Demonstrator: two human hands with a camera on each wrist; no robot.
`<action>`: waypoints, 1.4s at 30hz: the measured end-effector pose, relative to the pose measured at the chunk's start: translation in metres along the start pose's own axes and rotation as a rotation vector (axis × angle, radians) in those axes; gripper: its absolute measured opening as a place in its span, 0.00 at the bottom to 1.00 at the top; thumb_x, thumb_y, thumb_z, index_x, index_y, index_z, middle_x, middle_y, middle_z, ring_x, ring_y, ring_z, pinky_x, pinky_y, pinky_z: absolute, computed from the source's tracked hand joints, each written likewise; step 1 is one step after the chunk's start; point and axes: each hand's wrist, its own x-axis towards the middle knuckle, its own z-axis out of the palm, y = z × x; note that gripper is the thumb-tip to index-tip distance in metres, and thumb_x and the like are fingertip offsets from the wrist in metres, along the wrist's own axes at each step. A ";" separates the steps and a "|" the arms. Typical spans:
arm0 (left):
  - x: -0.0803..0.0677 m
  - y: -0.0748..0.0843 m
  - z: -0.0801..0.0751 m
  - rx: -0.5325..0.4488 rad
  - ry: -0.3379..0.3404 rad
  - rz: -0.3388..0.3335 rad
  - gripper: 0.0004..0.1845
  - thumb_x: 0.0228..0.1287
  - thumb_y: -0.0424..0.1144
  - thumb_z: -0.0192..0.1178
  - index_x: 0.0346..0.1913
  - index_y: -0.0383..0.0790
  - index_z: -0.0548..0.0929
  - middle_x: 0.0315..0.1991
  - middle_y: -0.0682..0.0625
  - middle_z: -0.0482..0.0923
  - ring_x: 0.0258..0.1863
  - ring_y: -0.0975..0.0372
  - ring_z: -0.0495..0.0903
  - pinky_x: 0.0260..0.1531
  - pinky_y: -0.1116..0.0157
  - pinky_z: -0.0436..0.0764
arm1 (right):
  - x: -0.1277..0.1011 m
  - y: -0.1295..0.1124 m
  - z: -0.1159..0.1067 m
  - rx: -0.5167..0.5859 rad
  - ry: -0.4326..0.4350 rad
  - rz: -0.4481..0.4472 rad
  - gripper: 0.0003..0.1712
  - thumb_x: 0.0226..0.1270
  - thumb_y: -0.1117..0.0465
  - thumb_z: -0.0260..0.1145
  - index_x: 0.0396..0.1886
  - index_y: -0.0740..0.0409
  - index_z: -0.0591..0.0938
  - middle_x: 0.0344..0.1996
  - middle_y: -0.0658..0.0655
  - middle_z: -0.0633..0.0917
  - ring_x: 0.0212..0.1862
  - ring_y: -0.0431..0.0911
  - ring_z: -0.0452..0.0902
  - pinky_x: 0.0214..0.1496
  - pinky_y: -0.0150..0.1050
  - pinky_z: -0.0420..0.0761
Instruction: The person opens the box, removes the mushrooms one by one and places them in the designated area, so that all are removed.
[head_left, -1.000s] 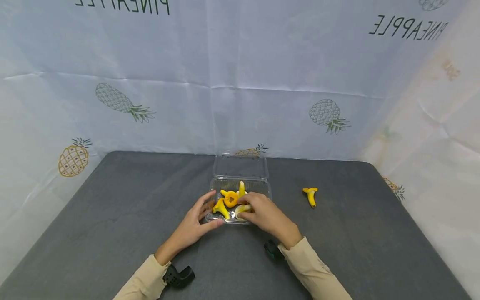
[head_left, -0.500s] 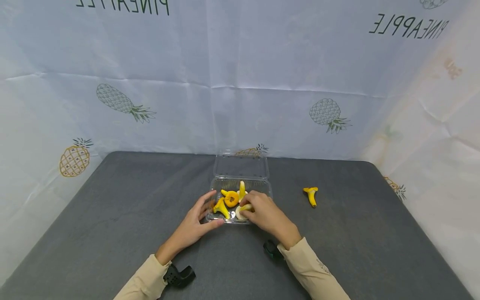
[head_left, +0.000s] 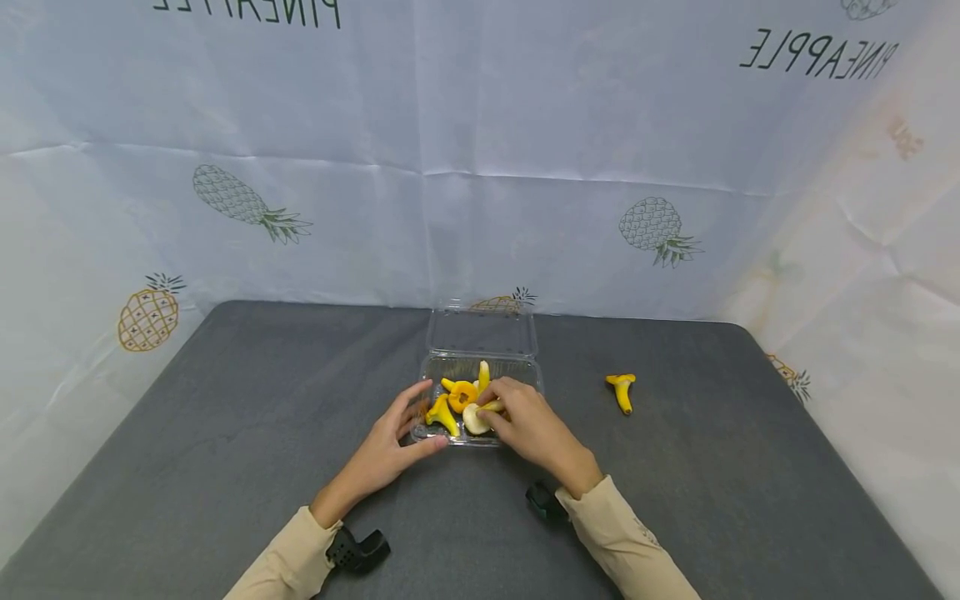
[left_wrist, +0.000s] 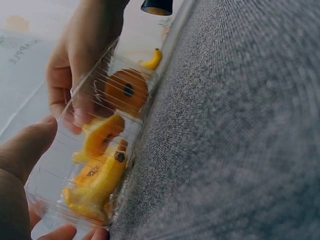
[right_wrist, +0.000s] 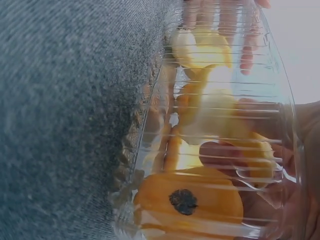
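Note:
In the head view, a clear plastic clamshell box (head_left: 482, 332) sits mid-table, its lid tipped back. My right hand (head_left: 536, 427) reaches into the box's right side, where thumb and fingers pinch the stem of a yellow chanterelle mushroom (head_left: 475, 420) with a pale round underside. Several other chanterelles lie to its left and behind it, among them an orange-capped one (head_left: 462, 397) and one by the left wall (head_left: 441, 414). My left hand (head_left: 386, 450) lies spread against the box's front left corner, fingers along the left wall and thumb (left_wrist: 32, 145) by the front rim.
One more chanterelle (head_left: 622, 392) lies alone on the dark grey table (head_left: 660, 467), right of the box. A white pineapple-print cloth (head_left: 480, 225) hangs behind the table. Each wrist carries a black camera mount, such as the left one (head_left: 358, 552).
The right hand has shifted the pinched chanterelle slightly left, and its pale underside shows more fully. The left hand and the box have stayed in place.

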 end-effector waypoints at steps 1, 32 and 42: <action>0.000 0.000 0.000 0.000 0.000 -0.001 0.45 0.66 0.44 0.66 0.79 0.45 0.52 0.79 0.40 0.49 0.75 0.42 0.59 0.71 0.42 0.64 | 0.000 0.000 0.000 0.005 0.005 -0.001 0.06 0.68 0.63 0.68 0.43 0.57 0.83 0.42 0.54 0.84 0.42 0.42 0.81 0.40 0.35 0.83; 0.001 0.000 0.000 0.003 0.000 -0.017 0.45 0.66 0.44 0.67 0.78 0.45 0.52 0.79 0.40 0.50 0.75 0.42 0.60 0.71 0.43 0.65 | -0.001 0.001 -0.007 0.118 -0.110 -0.035 0.12 0.77 0.59 0.59 0.50 0.58 0.84 0.43 0.54 0.88 0.35 0.39 0.81 0.40 0.34 0.82; 0.000 -0.001 0.000 0.010 -0.002 -0.009 0.45 0.66 0.44 0.66 0.79 0.44 0.52 0.79 0.40 0.51 0.75 0.42 0.60 0.71 0.42 0.65 | 0.000 0.002 -0.007 0.100 -0.147 -0.067 0.16 0.78 0.61 0.55 0.58 0.56 0.83 0.55 0.54 0.85 0.39 0.40 0.78 0.40 0.34 0.78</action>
